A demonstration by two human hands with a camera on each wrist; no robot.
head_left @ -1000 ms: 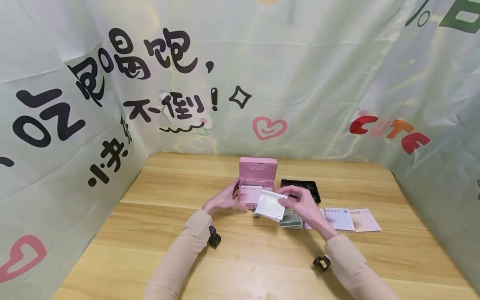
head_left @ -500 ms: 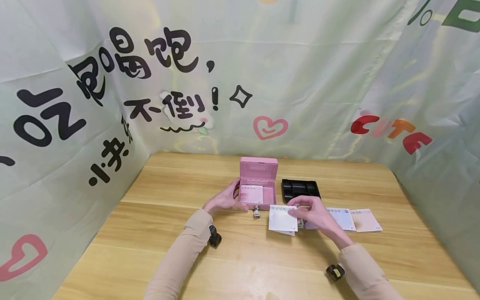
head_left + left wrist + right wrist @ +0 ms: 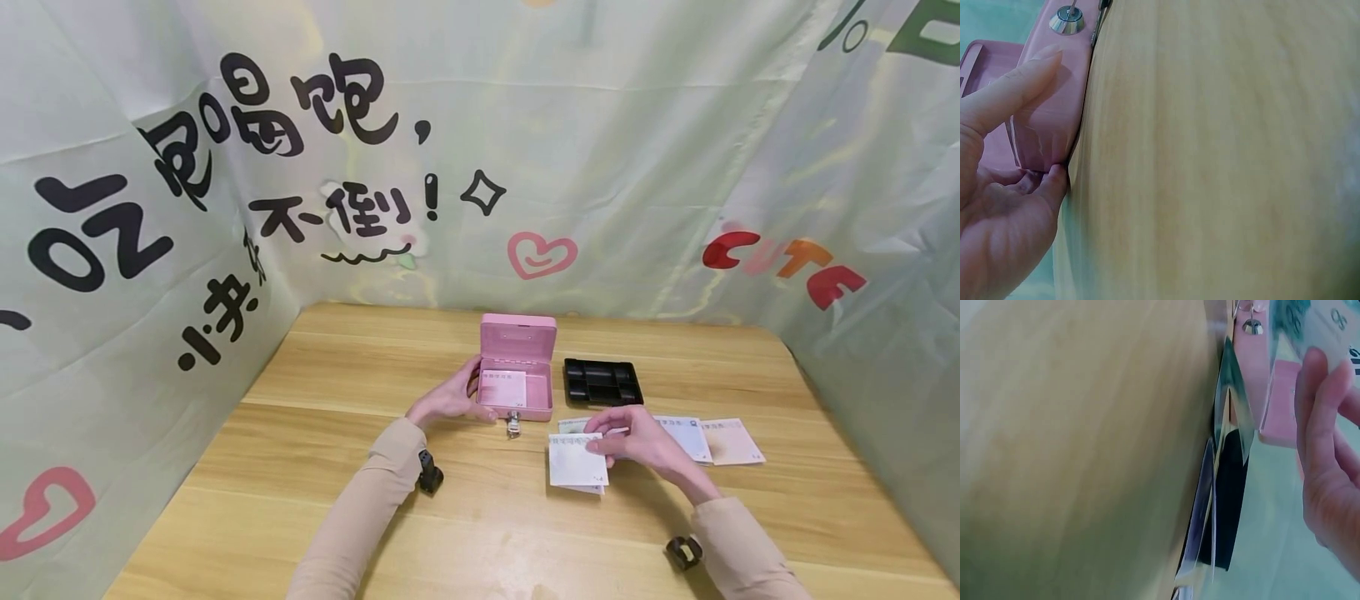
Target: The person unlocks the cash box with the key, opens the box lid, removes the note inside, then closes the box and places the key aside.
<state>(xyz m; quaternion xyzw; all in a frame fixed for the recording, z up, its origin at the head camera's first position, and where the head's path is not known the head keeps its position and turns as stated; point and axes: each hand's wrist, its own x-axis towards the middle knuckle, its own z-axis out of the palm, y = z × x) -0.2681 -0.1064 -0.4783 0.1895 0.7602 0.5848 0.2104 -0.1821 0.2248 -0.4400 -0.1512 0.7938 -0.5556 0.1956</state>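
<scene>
A pink cash box [image 3: 517, 340] stands with its lid up, keys [image 3: 513, 427] hanging from its front lock. Inside, on the left, lies a pinkish banknote [image 3: 501, 388]. My left hand [image 3: 450, 398] grips the box's left front corner: in the left wrist view the thumb [image 3: 1019, 87] lies along the front wall and the fingers curl at the side near the base. My right hand [image 3: 641, 440] pinches pale folded banknotes [image 3: 576, 462] by their right edge, above the table and right of the box. In the right wrist view they are cut off at the top.
Behind my right hand sits a black compartment tray [image 3: 588, 377]. A row of folded banknotes runs rightward: a greenish one [image 3: 572, 424] partly covered, a bluish one [image 3: 686, 440] and a pinkish-orange one [image 3: 733, 442]. A printed cloth [image 3: 630, 167] surrounds the wooden table [image 3: 480, 533].
My right hand has carried the folded banknotes from over the box's front right down and to the right, uncovering the keys and the box's right half. The left hand stays put.
</scene>
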